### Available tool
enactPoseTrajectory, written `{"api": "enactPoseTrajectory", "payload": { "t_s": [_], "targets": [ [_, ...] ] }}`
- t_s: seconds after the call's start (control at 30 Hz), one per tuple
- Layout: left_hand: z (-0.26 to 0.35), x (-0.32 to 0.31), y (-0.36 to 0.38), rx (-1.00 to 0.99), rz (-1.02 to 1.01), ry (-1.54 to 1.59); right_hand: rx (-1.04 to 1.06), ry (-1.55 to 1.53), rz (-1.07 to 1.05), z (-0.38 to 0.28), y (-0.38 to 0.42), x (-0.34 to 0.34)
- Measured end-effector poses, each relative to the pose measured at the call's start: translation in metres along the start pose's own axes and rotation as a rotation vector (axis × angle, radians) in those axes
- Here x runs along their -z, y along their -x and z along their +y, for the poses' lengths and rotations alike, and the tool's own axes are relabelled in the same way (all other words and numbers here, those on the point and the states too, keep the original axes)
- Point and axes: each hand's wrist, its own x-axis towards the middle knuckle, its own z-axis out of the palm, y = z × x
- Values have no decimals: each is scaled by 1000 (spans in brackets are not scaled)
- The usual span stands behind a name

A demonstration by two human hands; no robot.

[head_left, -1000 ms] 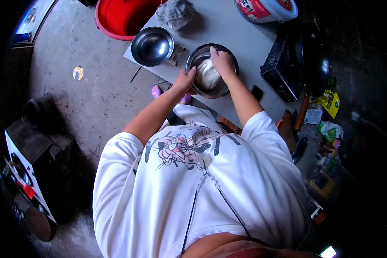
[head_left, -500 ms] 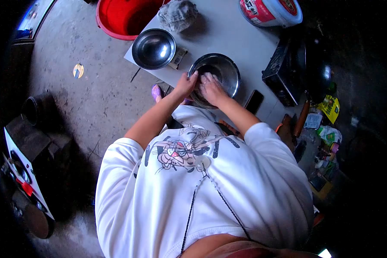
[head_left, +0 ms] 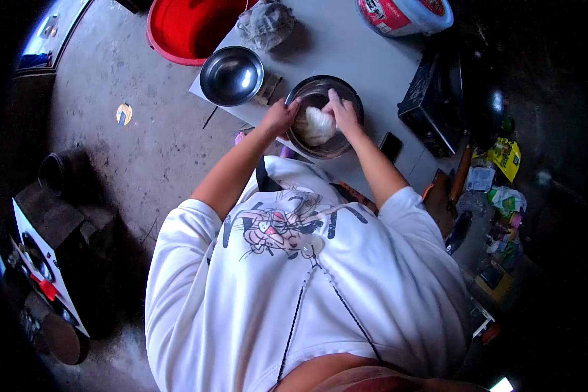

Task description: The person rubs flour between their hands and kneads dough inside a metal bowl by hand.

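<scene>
A steel bowl sits near the front edge of the table, with a pale lump of dough in it. My left hand is closed on the bowl's left rim, the thumb on the rim. Inside the bowl, my right hand grips the upper right side of the dough; its fingertips are partly hidden against the lump. A second steel bowl stands just left of the first.
On the white table are a grey crumpled cloth, a tub with a red label and a dark phone. A red bucket stands beyond the left edge. A black box and a yellow packet lie to the right.
My right hand has shifted up and to the right within the bowl, and the dough beneath it now shows. The left hand stays on the rim. The whole view has shifted slightly.
</scene>
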Motion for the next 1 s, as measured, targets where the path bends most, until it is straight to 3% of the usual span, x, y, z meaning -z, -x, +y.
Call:
{"api": "enactPoseTrajectory", "payload": {
  "t_s": [0.03, 0.1, 0.13, 0.17, 0.23, 0.33, 0.37, 0.43, 0.57, 0.6, 0.63, 0.7, 0.73, 0.77, 0.83, 0.9, 0.97, 1.0],
  "targets": [
    [-6, -1, -3, 7, -2, -6, -5, -7, 0, -3, 12, -8],
    [-14, -3, -13, -54, -21, 41, 363, 533, 242, -7, 31, -37],
    [-15, -4, -14, -53, -23, 33, 528, 577, 378, -6, 35, -52],
    [-11, -3, -10, -37, -8, 18, 620, 745, 377, -3, 38, -59],
    [-3, -1, 0, -11, 8, -6, 544, 1075, 257, 7, 36, -65],
    [6, -1, 9, -51, -36, -16, 11, 748, 264, 6, 6, -61],
    [6, -1, 7, -45, -21, -32, 12, 739, 271, -1, -5, -56],
    [4, -3, 3, -48, -11, -69, 71, 987, 37, -10, -22, -43],
    [5, 3, -3, 1, 43, -57, 257, 597, 323, -29, 8, -31],
    [5, 4, -2, 58, 43, 3, 400, 483, 342, -32, 22, -25],
    [5, 4, -1, 61, 42, 6, 398, 485, 339, -35, 33, -22],
    [10, 6, 1, -16, 84, -103, 767, 493, 675, -38, 49, -21],
    [4, 4, -7, -41, 90, -124, 838, 582, 626, -35, 53, -21],
    [-2, 1, -7, -37, 83, -133, 828, 578, 632, -23, 53, -24],
    [-1, -4, -11, -1, 100, -117, 792, 788, 318, 3, 40, -27],
    [6, -4, -4, -30, 112, -147, 705, 770, 242, -21, 38, -16],
    [6, -5, -2, -24, 93, -113, 234, 157, 70, -49, 35, -4],
    [6, -5, -1, -23, 90, -124, 384, 221, 286, -50, 30, -5]
  ]
}}
